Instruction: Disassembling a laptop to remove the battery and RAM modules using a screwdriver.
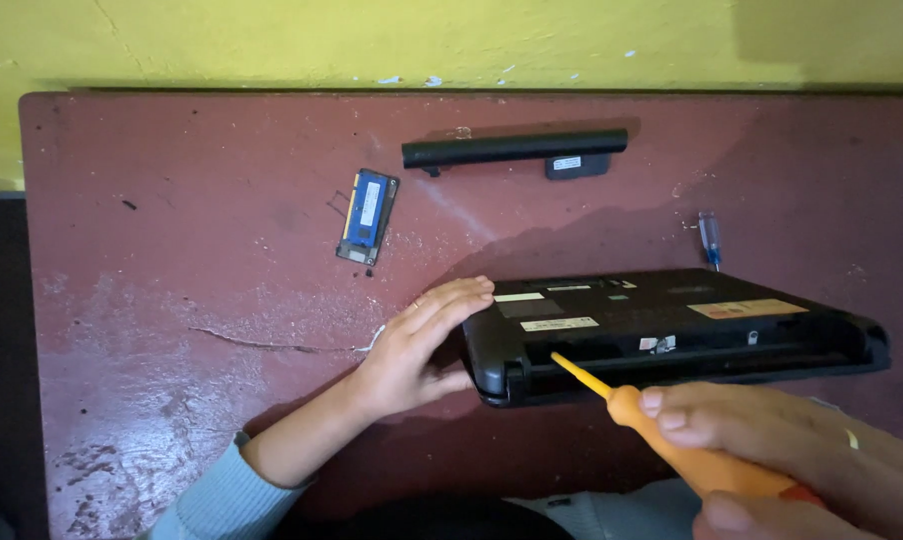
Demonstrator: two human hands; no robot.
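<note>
Left hand [417, 350]: resting open-palmed, fingers extended, against the left corner of the laptop, grasping nothing.
Right hand [792, 450]: clenching around the orange screwdriver [662, 430], its yellow tip pointing into the empty battery bay.
Laptop [672, 325]: lying upside down, black, at the near right of the red table [172, 300].
Battery [517, 150]: lying long and black near the far edge.
Memory module [368, 215]: lying blue, left of the battery.
Small blue screwdriver [711, 240]: lying just behind the laptop.
</note>
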